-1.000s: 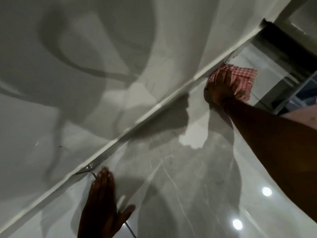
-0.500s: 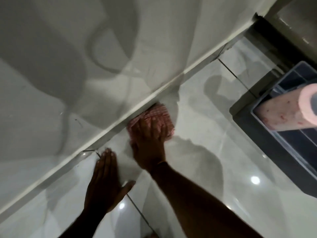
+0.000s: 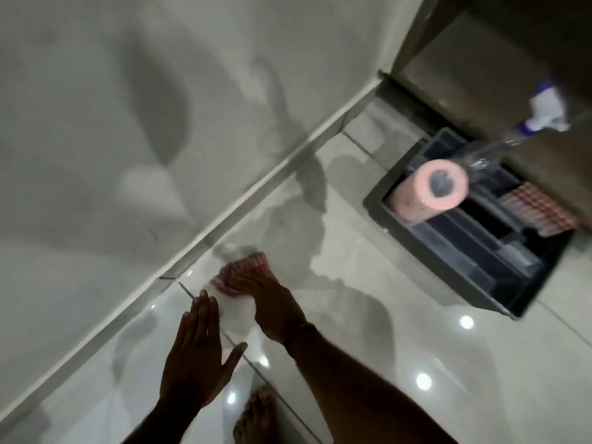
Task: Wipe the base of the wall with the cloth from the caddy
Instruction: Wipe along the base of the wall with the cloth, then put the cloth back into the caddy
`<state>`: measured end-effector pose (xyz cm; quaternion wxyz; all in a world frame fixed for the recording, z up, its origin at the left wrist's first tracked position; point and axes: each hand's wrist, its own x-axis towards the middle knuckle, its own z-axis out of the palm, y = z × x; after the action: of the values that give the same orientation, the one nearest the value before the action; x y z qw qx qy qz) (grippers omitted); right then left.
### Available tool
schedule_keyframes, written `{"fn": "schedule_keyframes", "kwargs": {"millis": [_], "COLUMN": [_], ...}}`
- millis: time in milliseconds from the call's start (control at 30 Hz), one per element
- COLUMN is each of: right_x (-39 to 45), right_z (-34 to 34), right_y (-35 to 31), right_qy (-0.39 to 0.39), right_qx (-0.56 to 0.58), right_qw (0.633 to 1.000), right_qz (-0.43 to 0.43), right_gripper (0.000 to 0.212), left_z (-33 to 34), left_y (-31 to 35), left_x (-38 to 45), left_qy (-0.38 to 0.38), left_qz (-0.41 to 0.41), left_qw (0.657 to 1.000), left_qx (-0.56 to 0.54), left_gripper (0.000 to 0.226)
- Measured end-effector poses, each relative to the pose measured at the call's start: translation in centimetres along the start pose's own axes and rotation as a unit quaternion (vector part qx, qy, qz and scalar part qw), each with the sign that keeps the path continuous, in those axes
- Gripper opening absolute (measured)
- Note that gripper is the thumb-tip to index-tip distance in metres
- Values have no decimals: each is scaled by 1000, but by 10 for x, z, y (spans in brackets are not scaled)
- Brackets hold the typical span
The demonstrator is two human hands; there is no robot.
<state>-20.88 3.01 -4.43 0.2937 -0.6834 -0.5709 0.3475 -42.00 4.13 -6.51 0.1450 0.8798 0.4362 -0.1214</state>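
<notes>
A red-and-white checked cloth (image 3: 246, 267) lies bunched on the glossy floor tile just in front of the pale strip at the base of the wall (image 3: 230, 203). My right hand (image 3: 272, 302) presses down on the cloth, fingers over its near half. My left hand (image 3: 198, 354) rests flat on the tile to the left, fingers spread and pointing at the wall, holding nothing. The dark caddy (image 3: 480, 299) stands on the floor at the right.
In the caddy lie a pink paper roll (image 3: 429, 190), a clear spray bottle with a purple-white head (image 3: 544, 110) and another checked cloth (image 3: 541, 209). A dark door frame (image 3: 416, 36) closes the corner behind it. A bare foot (image 3: 256, 415) shows at the bottom edge.
My right hand has slid the cloth leftwards along the wall base, from near the corner to beside my left hand. The view has swung right, bringing the whole caddy in.
</notes>
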Motion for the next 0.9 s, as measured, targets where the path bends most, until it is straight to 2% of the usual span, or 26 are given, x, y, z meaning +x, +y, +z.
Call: {"fn": "schedule_keyframes", "kwargs": {"millis": [100, 167, 300, 333, 467, 533, 600, 667, 767, 900], "right_x": [-63, -105, -184, -200, -240, -242, -232, -222, -208, -213], "right_z": [-64, -111, -204, -226, -298, -326, -344, -349, -328, -289], "right_y": [4, 19, 61, 72, 135, 173, 209, 248, 288, 316], "right_qy": [43, 78, 148, 158, 191, 194, 180, 136, 93, 56], "right_qx": [31, 12, -148, -155, -203, -222, -256, -291, -301, -406], "right_qw": [998, 995, 975, 969, 949, 944, 934, 921, 923, 878], "right_qz": [27, 62, 79, 107, 149, 149, 170, 219, 223, 249], "right_gripper": [53, 54, 84, 86, 76, 63, 57, 60, 58, 66], "left_z": [-50, -78, -105, -107, -87, -64, -43, -17, 15, 42], "left_y": [49, 89, 175, 197, 282, 316, 343, 362, 370, 365], "left_x": [1, 10, 42, 50, 86, 108, 132, 156, 181, 191], "left_qy": [6, 14, 25, 26, 16, 12, 11, 18, 18, 6], "left_qz": [72, 133, 225, 247, 340, 380, 401, 410, 409, 401], "left_qw": [997, 991, 974, 969, 940, 924, 915, 910, 909, 912], "left_qx": [16, 24, 20, 18, 17, 32, 39, 56, 79, 92], "left_gripper": [104, 103, 97, 95, 92, 91, 92, 91, 92, 96]}}
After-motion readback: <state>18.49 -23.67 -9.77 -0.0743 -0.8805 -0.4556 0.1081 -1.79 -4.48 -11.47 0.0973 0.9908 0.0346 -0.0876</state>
